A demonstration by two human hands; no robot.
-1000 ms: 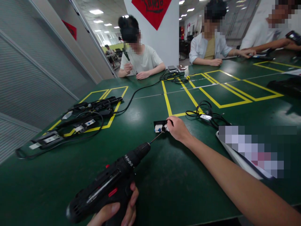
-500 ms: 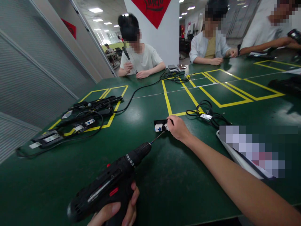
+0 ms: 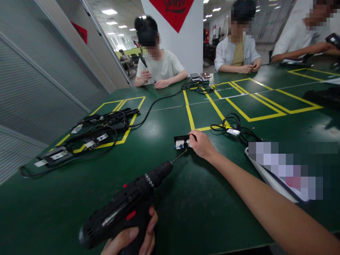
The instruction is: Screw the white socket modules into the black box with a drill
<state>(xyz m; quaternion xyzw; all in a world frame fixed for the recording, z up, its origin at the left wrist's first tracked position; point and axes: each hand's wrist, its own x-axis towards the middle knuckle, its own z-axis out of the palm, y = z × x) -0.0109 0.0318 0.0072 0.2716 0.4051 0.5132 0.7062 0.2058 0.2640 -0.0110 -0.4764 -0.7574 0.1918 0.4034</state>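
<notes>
- Green worktop [image 3: 159, 122], yellow tape [image 3: 189, 113] outlining boxes beyond the right hand [image 3: 202, 145]; a person in a pale T-shirt [image 3: 171, 61] sits opposite.
- From here, black cabled units [image 3: 99, 136] lie heaped over a taped area, ahead-left of the left hand [image 3: 123, 239].
- Coiled cable [image 3: 238, 134], white label, beyond the right hand.
- White-edged flat item [image 3: 269, 179] right of that forearm; top pixelated, contents unclear.
- Small part [image 3: 180, 143] at right fingertips: black backing, white block, blue bit.
- Right pinches its right end; left wraps the black drill [image 3: 130, 198]. Drill bit [image 3: 179, 156] tip just beside part, contact unclear.
</notes>
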